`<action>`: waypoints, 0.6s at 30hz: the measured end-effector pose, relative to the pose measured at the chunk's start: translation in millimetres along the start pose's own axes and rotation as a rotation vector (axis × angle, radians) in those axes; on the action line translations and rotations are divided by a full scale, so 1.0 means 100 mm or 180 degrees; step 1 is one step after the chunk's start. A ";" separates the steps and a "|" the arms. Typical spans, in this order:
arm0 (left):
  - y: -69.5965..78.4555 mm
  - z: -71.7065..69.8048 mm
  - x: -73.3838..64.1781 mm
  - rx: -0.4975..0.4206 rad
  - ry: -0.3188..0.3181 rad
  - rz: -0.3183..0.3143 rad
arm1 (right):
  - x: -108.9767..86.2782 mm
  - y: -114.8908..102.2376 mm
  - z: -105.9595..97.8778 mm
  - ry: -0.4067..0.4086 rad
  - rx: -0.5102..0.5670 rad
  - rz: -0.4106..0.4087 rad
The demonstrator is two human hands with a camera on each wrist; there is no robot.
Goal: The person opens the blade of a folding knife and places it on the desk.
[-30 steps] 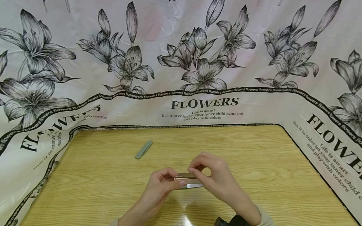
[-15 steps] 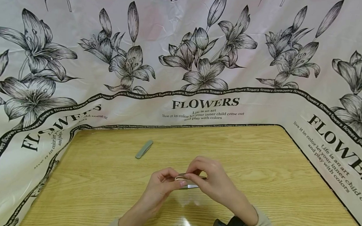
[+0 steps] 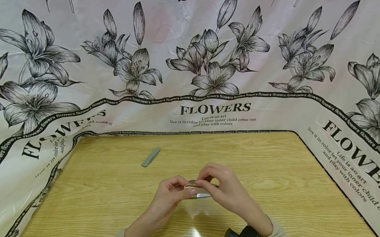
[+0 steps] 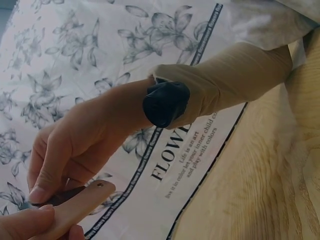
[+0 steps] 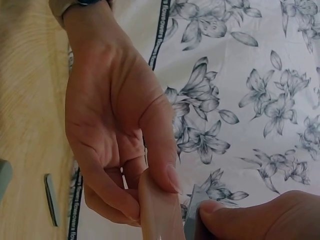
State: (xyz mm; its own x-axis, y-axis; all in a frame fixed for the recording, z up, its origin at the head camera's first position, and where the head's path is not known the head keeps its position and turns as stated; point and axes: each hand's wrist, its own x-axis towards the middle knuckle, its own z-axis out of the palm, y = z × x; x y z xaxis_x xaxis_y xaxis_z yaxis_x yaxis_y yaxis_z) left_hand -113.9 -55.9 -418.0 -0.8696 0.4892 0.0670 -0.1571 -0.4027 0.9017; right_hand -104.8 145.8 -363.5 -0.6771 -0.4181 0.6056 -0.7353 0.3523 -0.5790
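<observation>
Over the table's near middle, my left hand point(image 3: 171, 193) holds a folding knife by its pinkish-beige handle point(image 4: 80, 207), thumb on the near face. A small rivet hole shows near the handle's end in the left wrist view. My right hand point(image 3: 225, 187) pinches the knife's dark metal blade point(image 4: 64, 196) between thumb and fingertips, close alongside the handle. From the right wrist view, the grey blade point(image 5: 192, 220) stands beside the handle, under the right thumb. Below the handle, a shiny blade-like strip point(image 3: 203, 195) with a green end shows, partly covered by the fingers.
A grey-green folded knife point(image 3: 151, 156) lies on the wood-grain table point(image 3: 273, 164), beyond the hands to the left. Black-and-white flower-print cloth point(image 3: 215, 114) rises around the table's back and sides. A dark device point(image 3: 241, 234) sits at the right wrist.
The right hand dips and shifts a little left along the knife, then rises slightly. Less of the dark blade shows now than a second ago. The left hand stays nearly still.
</observation>
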 end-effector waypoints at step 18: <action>0.01 -0.02 0.01 0.0076 0.0179 -0.0065 | 0.02 0.03 -0.27 0.0288 -0.0126 0.0070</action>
State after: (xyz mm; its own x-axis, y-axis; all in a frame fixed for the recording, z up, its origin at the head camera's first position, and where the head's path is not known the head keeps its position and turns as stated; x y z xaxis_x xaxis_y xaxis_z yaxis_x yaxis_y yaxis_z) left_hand -116.3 -57.3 -418.4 -0.8914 0.4526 0.0251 -0.1644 -0.3744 0.9126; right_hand -109.7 169.0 -349.2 -0.6915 -0.3333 0.6409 -0.7197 0.3942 -0.5715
